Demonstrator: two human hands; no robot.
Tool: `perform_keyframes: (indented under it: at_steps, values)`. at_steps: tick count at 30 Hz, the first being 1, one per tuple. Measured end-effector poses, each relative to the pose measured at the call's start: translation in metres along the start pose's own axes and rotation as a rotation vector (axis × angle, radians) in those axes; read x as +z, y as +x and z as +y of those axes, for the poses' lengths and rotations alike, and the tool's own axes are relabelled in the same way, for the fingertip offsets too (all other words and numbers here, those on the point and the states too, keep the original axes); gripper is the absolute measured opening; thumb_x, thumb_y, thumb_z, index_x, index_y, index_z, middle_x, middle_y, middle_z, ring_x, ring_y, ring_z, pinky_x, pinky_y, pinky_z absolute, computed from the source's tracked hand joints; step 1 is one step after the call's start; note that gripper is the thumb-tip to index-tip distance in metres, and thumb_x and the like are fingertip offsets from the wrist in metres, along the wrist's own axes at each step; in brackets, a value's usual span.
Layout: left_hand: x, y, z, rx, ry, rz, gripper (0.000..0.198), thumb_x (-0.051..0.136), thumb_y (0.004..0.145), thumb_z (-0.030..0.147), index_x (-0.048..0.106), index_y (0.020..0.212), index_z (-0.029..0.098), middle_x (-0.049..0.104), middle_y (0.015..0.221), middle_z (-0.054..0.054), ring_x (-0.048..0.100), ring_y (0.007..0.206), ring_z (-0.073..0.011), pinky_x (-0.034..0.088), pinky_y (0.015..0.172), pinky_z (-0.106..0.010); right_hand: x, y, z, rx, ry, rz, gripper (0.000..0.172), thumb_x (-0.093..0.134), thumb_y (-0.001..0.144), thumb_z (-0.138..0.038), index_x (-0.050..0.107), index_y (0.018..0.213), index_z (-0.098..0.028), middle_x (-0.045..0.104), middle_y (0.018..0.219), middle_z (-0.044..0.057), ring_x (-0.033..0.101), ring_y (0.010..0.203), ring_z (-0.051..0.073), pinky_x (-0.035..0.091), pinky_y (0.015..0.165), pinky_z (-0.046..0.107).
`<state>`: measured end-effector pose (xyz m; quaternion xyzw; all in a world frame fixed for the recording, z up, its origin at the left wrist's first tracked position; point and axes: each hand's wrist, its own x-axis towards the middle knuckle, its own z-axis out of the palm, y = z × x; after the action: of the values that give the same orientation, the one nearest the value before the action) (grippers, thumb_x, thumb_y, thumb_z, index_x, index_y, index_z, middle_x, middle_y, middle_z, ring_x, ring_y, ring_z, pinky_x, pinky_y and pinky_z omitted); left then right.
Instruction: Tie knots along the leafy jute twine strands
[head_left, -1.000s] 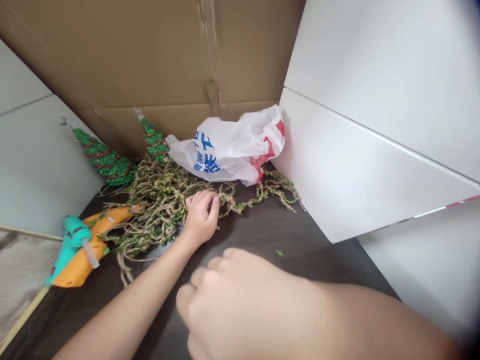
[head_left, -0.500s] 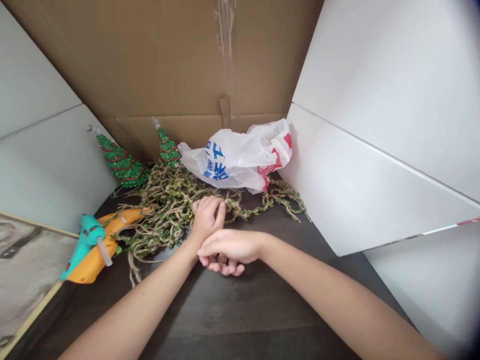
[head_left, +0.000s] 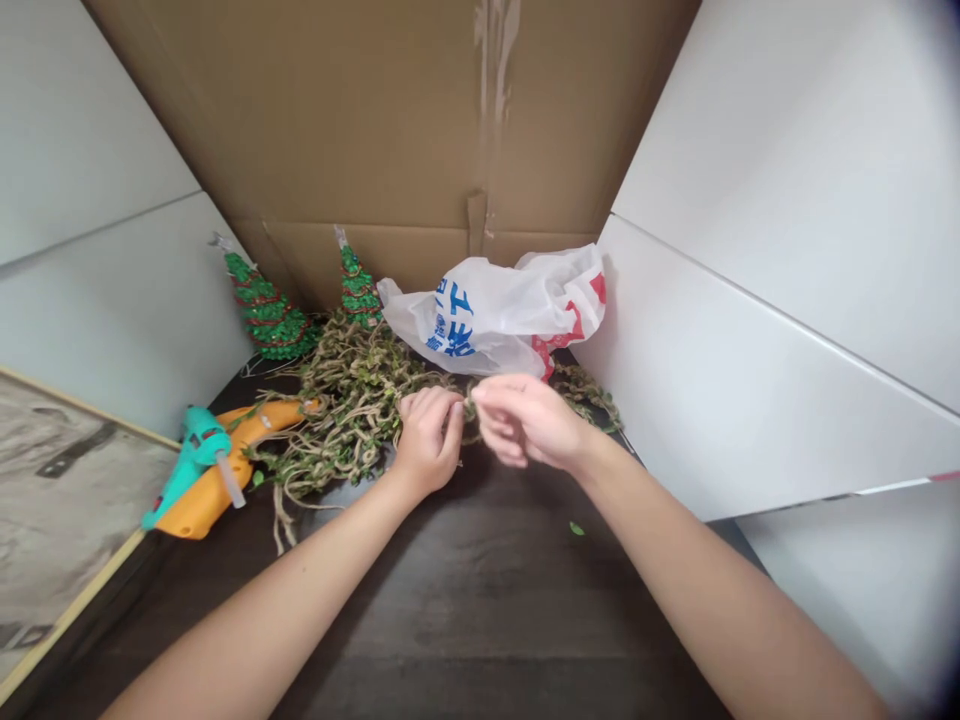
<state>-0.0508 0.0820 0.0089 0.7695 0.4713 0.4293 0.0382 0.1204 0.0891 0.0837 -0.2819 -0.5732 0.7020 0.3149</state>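
Observation:
A tangled heap of twine garland with green leaves (head_left: 349, 400) lies on the dark tabletop, and one strand runs off to the right below a plastic bag. My left hand (head_left: 431, 440) is closed on this garland at the heap's right edge. Just to its right, my right hand (head_left: 534, 422) has thumb and forefinger pinched at the strand between the hands. The other fingers of that hand are curled. Exactly what lies inside each grip is mostly hidden.
A crumpled white plastic bag (head_left: 499, 320) sits behind my hands. Two small green Christmas trees (head_left: 271, 315) stand at the back left. A teal and orange glue gun (head_left: 199, 470) lies left. A loose leaf (head_left: 576, 529) is on the table. Cardboard (head_left: 360, 120) and white panels (head_left: 750, 370) enclose the space.
My right hand has moved from across my left wrist up and right to the garland strand, its fingers now pinched. A loose leaf now shows on the table. The view has shifted slightly.

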Motion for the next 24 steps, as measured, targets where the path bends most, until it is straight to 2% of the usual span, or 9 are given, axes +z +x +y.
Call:
perform_keyframes:
  at_steps: [2, 3, 4, 5, 6, 8, 12, 17, 24]
  values:
    - [0.0, 0.0, 0.001, -0.014, 0.005, -0.001, 0.023, 0.04, 0.102, 0.026, 0.058, 0.091, 0.018, 0.063, 0.084, -0.004, 0.056, 0.084, -0.0192, 0.036, 0.081, -0.037, 0.0, 0.0, 0.011, -0.299, -0.34, 0.451, 0.041, 0.053, 0.096, -0.04, 0.043, 0.061, -0.021, 0.042, 0.052, -0.005, 0.044, 0.046, 0.009, 0.04, 0.046, 0.024]
    - [0.0, 0.001, 0.001, -0.018, 0.008, -0.003, 0.022, 0.04, 0.102, 0.026, 0.058, 0.091, 0.018, 0.063, 0.085, -0.004, 0.056, 0.084, -0.0192, 0.035, 0.081, -0.037, 0.001, 0.0, 0.02, -0.398, -0.514, 0.631, 0.038, 0.053, 0.096, -0.037, 0.047, 0.063, -0.02, 0.048, 0.057, -0.002, 0.05, 0.055, 0.012, 0.046, 0.056, 0.027]
    - [0.0, 0.001, 0.001, -0.014, 0.012, -0.011, 0.022, 0.041, 0.102, 0.026, 0.058, 0.092, 0.018, 0.063, 0.086, -0.004, 0.056, 0.084, -0.0193, 0.035, 0.082, -0.037, 0.001, 0.0, 0.03, -0.471, -0.641, 0.727, 0.03, 0.052, 0.097, -0.033, 0.053, 0.07, -0.02, 0.056, 0.066, 0.001, 0.056, 0.066, 0.015, 0.05, 0.067, 0.03]
    - [0.0, 0.001, 0.001, -0.006, 0.017, -0.021, 0.021, 0.041, 0.102, 0.026, 0.058, 0.092, 0.018, 0.063, 0.086, -0.004, 0.056, 0.085, -0.0195, 0.035, 0.082, -0.037, 0.002, -0.001, 0.041, -0.526, -0.738, 0.736, 0.019, 0.051, 0.096, -0.029, 0.059, 0.082, -0.019, 0.064, 0.081, 0.005, 0.06, 0.079, 0.018, 0.052, 0.078, 0.034]
    - [0.0, 0.002, 0.001, 0.006, 0.024, -0.033, 0.021, 0.042, 0.102, 0.026, 0.059, 0.092, 0.018, 0.063, 0.086, -0.004, 0.056, 0.085, -0.0197, 0.035, 0.082, -0.038, 0.003, -0.001, 0.051, -0.56, -0.813, 0.686, 0.012, 0.051, 0.096, -0.025, 0.061, 0.097, -0.019, 0.067, 0.098, 0.008, 0.063, 0.094, 0.02, 0.052, 0.089, 0.038]
    - [0.0, 0.002, 0.001, 0.029, 0.035, -0.049, 0.021, 0.042, 0.101, 0.026, 0.06, 0.093, 0.018, 0.063, 0.086, -0.005, 0.055, 0.085, -0.0203, 0.035, 0.081, -0.038, 0.003, -0.001, 0.069, -0.59, -0.927, 0.573, 0.022, 0.052, 0.095, -0.022, 0.059, 0.116, -0.02, 0.066, 0.118, 0.012, 0.059, 0.115, 0.024, 0.047, 0.103, 0.043]
    - [0.001, 0.001, 0.001, 0.04, 0.03, -0.062, 0.021, 0.042, 0.101, 0.025, 0.06, 0.095, 0.018, 0.064, 0.087, -0.005, 0.056, 0.086, -0.0206, 0.035, 0.082, -0.038, 0.002, 0.001, 0.086, -0.564, -0.909, 0.618, 0.021, 0.049, 0.095, -0.02, 0.06, 0.113, -0.021, 0.07, 0.108, 0.01, 0.064, 0.104, 0.024, 0.053, 0.095, 0.042]
    - [0.002, 0.0, -0.001, 0.011, 0.021, -0.066, 0.019, 0.043, 0.1, 0.025, 0.06, 0.099, 0.017, 0.065, 0.089, -0.005, 0.057, 0.088, -0.0213, 0.036, 0.083, -0.038, 0.0, 0.003, 0.09, -0.629, -0.919, 0.621, 0.031, 0.052, 0.096, -0.023, 0.054, 0.127, -0.024, 0.068, 0.122, 0.011, 0.067, 0.11, 0.023, 0.054, 0.097, 0.042]
    - [0.003, -0.001, 0.0, -0.01, -0.009, -0.042, 0.017, 0.045, 0.101, 0.029, 0.058, 0.103, 0.019, 0.068, 0.097, -0.005, 0.061, 0.092, -0.0207, 0.036, 0.087, -0.039, -0.003, 0.004, 0.09, -0.619, -0.876, 0.683, 0.017, 0.05, 0.099, -0.025, 0.06, 0.113, -0.023, 0.071, 0.109, 0.008, 0.068, 0.102, 0.022, 0.053, 0.092, 0.041]
